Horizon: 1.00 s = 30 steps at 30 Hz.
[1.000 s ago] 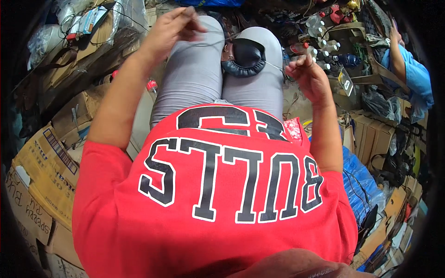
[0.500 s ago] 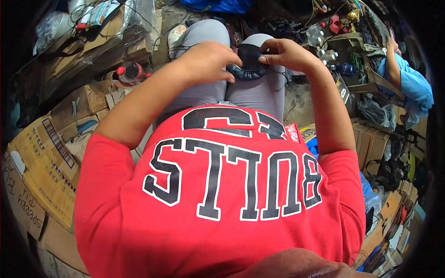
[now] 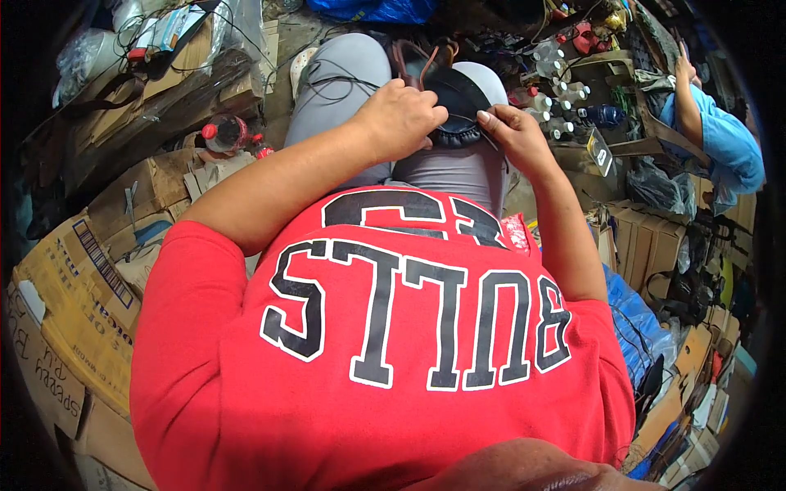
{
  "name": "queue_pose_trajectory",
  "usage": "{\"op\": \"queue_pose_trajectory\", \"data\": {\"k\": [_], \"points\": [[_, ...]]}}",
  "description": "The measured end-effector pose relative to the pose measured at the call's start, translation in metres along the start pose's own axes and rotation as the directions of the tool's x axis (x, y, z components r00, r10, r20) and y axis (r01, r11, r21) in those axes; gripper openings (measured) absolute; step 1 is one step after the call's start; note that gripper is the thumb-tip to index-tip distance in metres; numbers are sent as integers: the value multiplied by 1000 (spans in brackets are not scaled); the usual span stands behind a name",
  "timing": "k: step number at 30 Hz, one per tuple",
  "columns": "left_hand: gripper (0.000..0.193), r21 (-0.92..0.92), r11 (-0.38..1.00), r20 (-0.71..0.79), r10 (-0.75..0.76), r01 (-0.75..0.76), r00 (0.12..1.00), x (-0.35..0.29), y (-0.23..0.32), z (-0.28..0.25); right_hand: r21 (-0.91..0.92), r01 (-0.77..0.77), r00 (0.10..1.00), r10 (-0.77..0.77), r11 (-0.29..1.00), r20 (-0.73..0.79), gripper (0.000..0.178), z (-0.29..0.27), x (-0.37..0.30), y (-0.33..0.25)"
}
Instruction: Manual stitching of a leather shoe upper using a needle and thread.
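A black shoe (image 3: 452, 102), its toe edge puckered in small gathers, rests on my right knee. Brown strap-like pieces (image 3: 422, 61) stick up at its far end. My left hand (image 3: 403, 120) is closed in a fist at the shoe's left side; what its fingers grip is hidden. At the shoe's right edge, my right hand (image 3: 516, 137) pinches the rim between thumb and fingers. A thin line, perhaps thread, shows near the gathers. Loose black cord (image 3: 344, 80) lies across my left knee.
Plastic bottles (image 3: 565, 102) stand to the right, and a red-capped bottle (image 3: 225, 132) lies at the left. Cardboard boxes (image 3: 74, 286) crowd the left side. A person in a blue shirt (image 3: 725, 139) is at the far right. A blue tarp (image 3: 372, 10) lies ahead.
My left hand has come in toward the shoe and closed. The right hand has shifted slightly right and down. The brown strap pieces and the cord on my left knee show more plainly.
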<state>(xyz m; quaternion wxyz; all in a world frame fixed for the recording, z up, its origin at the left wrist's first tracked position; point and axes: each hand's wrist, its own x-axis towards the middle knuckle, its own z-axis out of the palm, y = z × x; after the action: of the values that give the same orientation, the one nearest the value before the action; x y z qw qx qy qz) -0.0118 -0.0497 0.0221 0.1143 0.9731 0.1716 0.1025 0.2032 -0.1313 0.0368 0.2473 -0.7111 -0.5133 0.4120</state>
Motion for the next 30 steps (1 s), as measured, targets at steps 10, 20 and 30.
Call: {"op": "queue_pose_trajectory", "data": {"k": [10, 20, 30], "points": [[31, -166, 986, -12, 17, -18, 1000, -4, -3, -4, -34, 132, 991, -133, 991, -27, 29, -7, 13, -6], [17, -658, 753, -79, -83, 10, 993, 43, -29, -7, 109, -84, 975, 59, 991, 213, 30, -10, -16, -31], [20, -813, 560, 264, 109, 160, 958, 68, -48, 3, 295, 34, 998, -45, 955, 32, 20, -42, -61, -44]]}}
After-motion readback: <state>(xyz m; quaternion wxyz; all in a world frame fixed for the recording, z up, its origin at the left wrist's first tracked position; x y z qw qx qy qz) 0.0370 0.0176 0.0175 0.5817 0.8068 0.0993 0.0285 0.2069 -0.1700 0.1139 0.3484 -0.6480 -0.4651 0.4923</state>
